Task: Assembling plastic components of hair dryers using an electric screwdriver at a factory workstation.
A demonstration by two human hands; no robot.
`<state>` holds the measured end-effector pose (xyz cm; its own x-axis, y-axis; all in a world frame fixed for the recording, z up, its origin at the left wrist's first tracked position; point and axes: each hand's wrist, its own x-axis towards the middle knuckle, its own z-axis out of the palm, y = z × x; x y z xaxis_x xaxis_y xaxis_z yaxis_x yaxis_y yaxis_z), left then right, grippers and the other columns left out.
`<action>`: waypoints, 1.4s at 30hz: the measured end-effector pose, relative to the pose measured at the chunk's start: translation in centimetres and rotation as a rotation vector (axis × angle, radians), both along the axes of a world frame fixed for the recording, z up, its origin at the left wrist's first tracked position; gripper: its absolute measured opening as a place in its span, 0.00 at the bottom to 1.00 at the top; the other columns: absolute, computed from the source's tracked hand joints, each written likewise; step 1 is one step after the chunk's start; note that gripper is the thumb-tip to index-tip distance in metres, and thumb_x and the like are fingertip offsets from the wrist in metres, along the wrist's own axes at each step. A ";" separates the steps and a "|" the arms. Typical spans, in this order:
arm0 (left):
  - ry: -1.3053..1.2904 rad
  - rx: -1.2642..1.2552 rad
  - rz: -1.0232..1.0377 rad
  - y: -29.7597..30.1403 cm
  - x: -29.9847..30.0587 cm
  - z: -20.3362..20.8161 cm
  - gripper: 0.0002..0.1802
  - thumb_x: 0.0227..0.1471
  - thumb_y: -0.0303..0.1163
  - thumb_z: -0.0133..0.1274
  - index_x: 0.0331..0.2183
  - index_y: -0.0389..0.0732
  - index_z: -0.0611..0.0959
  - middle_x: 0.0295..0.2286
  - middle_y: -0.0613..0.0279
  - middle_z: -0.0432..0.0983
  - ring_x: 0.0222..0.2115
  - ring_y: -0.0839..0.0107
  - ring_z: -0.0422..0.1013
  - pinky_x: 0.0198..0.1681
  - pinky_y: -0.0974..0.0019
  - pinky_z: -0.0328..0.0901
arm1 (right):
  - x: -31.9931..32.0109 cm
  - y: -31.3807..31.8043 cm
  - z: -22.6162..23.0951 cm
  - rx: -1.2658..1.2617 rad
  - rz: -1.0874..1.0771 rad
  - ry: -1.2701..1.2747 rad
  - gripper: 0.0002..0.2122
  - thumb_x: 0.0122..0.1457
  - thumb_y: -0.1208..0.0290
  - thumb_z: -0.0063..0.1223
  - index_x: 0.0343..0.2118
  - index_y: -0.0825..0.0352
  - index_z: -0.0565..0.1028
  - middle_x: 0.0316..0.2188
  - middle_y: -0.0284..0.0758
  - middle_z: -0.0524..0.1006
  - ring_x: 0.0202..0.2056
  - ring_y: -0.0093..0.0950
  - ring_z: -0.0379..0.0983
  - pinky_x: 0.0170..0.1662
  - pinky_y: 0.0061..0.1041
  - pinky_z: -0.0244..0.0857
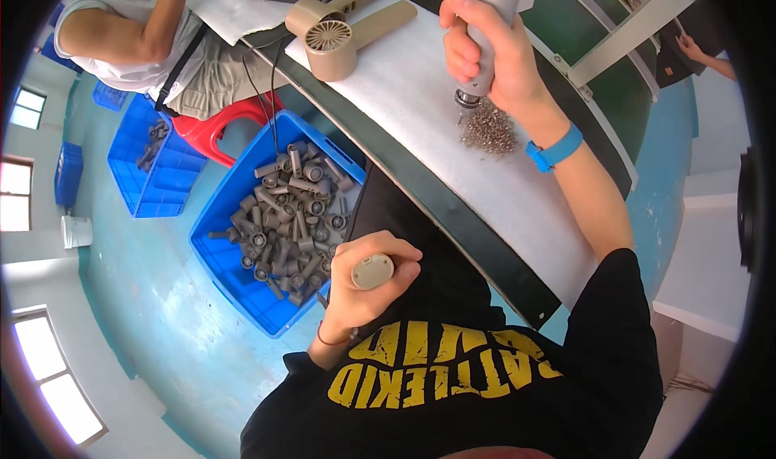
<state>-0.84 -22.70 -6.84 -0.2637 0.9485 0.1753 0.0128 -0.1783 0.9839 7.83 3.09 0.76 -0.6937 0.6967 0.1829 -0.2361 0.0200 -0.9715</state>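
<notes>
Beige handheld part (373, 271) is in the left hand (376, 299), at the near middle of the scene, just right of a large blue crate (212, 253). The fingers of this hand are curled closely around it, and its oval end looks upward. The right hand (513, 63), farther and to the right, is wrapped around a grey power tool (485, 59), whose tip points down to a pile of small screws (489, 129). If the tip touches the screws, I cannot tell. The pile lies on a white mat (420, 79), which covers the table. On the far left part of this mat, two beige fans (333, 47) lie side by side. Many grey fan parts (291, 216) fill the crate. Behind it, at the far left, a co-worker (121, 31) sits on a red stool (206, 132).
</notes>
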 end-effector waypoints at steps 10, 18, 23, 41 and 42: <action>-0.273 -0.184 -0.041 1.6 0.0 1.9 0.07 0.50 0.26 0.60 0.24 0.37 0.78 0.18 0.70 0.72 0.19 0.83 0.67 0.22 0.78 0.59 | 0.8 0.5 1.1 0.068 0.113 0.070 0.15 0.62 0.59 0.46 0.31 0.69 0.69 0.11 0.24 0.60 0.14 0.16 0.57 0.18 0.19 0.53; -0.285 -0.269 0.030 4.1 0.6 3.8 0.05 0.51 0.28 0.59 0.31 0.37 0.81 0.19 0.71 0.73 0.19 0.85 0.67 0.22 0.79 0.61 | 0.7 0.6 1.3 0.096 0.086 0.031 0.15 0.63 0.59 0.46 0.31 0.68 0.68 0.11 0.24 0.60 0.13 0.15 0.56 0.18 0.19 0.53; -0.287 -0.253 0.062 5.7 0.3 4.5 0.11 0.51 0.28 0.58 0.39 0.37 0.80 0.22 0.71 0.73 0.19 0.84 0.66 0.23 0.79 0.61 | 1.0 0.6 1.7 0.087 0.082 0.052 0.14 0.63 0.59 0.46 0.32 0.67 0.69 0.12 0.24 0.60 0.14 0.15 0.56 0.18 0.18 0.52; -0.060 -0.326 0.198 5.5 -0.6 3.2 0.10 0.50 0.32 0.58 0.35 0.38 0.81 0.19 0.73 0.70 0.19 0.85 0.63 0.22 0.78 0.58 | -0.8 -1.6 -0.1 0.066 -0.047 0.118 0.13 0.60 0.62 0.51 0.31 0.70 0.71 0.11 0.26 0.62 0.13 0.17 0.58 0.18 0.20 0.54; -0.049 -0.329 0.205 5.5 -0.6 3.2 0.10 0.51 0.32 0.57 0.35 0.38 0.82 0.19 0.74 0.68 0.18 0.85 0.63 0.22 0.79 0.56 | -0.8 -1.7 0.0 0.059 -0.032 0.114 0.13 0.60 0.62 0.52 0.31 0.70 0.71 0.11 0.26 0.62 0.13 0.17 0.58 0.17 0.20 0.54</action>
<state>-1.40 -17.20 -3.67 -0.4543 0.8786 -0.1470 -0.0332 0.1482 0.9884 7.08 1.40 0.75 -0.6436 0.7037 0.3009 -0.3436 0.0857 -0.9352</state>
